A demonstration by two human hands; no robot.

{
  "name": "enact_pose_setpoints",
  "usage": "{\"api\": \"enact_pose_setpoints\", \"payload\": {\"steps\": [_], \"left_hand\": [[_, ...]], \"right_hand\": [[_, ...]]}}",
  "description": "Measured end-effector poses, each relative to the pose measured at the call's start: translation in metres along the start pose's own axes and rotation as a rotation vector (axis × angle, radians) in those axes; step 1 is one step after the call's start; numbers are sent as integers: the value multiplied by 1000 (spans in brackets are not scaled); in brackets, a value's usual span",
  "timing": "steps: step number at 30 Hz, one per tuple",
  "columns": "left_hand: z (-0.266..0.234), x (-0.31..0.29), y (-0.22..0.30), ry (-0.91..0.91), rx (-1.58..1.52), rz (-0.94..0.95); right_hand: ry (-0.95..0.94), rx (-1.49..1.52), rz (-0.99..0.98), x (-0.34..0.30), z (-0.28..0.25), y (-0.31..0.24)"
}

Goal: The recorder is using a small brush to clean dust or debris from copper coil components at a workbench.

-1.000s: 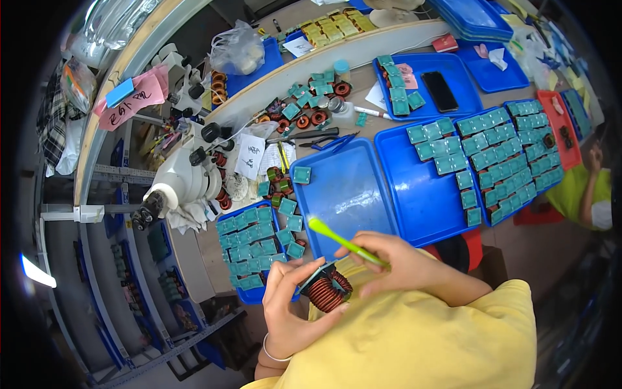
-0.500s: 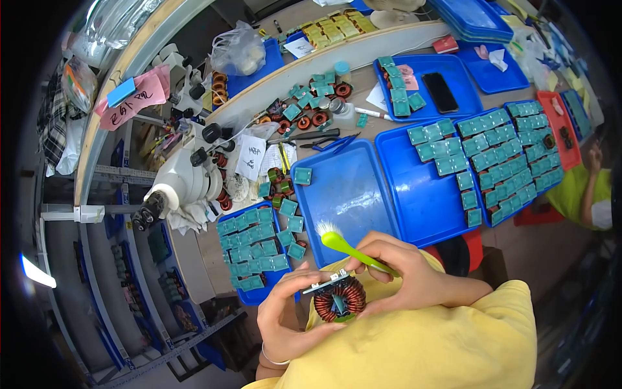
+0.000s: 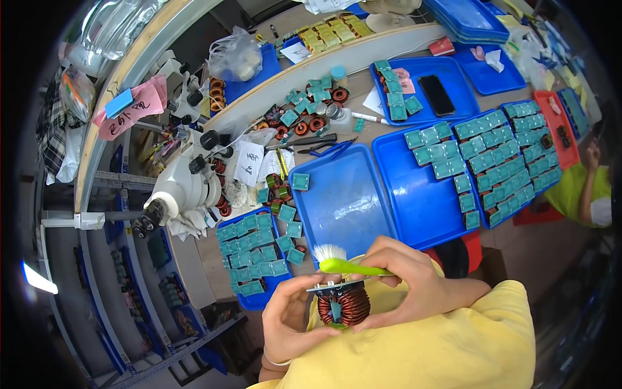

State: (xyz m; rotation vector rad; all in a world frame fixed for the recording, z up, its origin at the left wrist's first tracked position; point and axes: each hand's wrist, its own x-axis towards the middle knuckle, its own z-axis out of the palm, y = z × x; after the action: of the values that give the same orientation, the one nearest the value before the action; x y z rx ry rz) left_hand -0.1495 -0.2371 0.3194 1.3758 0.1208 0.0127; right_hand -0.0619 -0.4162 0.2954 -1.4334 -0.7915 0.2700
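Note:
Close to my body, a toroidal coil (image 3: 345,310) wound with copper wire sits under a small circuit board (image 3: 334,286). My left hand (image 3: 285,321) grips this coil, fingers at the board's left edge and thumb below. In my right hand (image 3: 414,275) is a green brush (image 3: 353,266) with white bristles (image 3: 329,251); the right thumb also presses against the coil's right side. The brush lies nearly level just above the board, its bristles pointing up and away from the board.
A bare blue tray (image 3: 343,194) lies ahead, with another blue tray (image 3: 414,207) of board-topped coils to its right. A filled tray (image 3: 256,295) and a white microscope (image 3: 178,188) stand at left. Pliers (image 3: 334,148) and a phone (image 3: 437,94) lie farther back. Another person (image 3: 586,194) is at far right.
The brush has swung from a slant to nearly level, lower over the board. The coil has tilted so its windings show more from the side. My left hand has shifted slightly right.

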Motion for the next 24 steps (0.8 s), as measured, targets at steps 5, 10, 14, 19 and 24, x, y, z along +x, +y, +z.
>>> {"api": "enact_pose_setpoints", "payload": {"steps": [5, 10, 14, 19, 24], "left_hand": [[-3, 1, -8, 10, -26, 44], [-5, 6, -2, -90, 96, 58], [-2, 4, -4, 50, 16, 62], [-5, -1, -10, 59, 324, 222], [-14, 0, -27, 210, -11, 228]], "right_hand": [[54, -108, -43, 4, 5, -6], [71, -115, -116, 5, 6, -4], [3, -220, -55, 6, -15, -13], [-281, -504, -84, -2, -30, -6], [-48, -315, 276, -4, -25, 12]]}}
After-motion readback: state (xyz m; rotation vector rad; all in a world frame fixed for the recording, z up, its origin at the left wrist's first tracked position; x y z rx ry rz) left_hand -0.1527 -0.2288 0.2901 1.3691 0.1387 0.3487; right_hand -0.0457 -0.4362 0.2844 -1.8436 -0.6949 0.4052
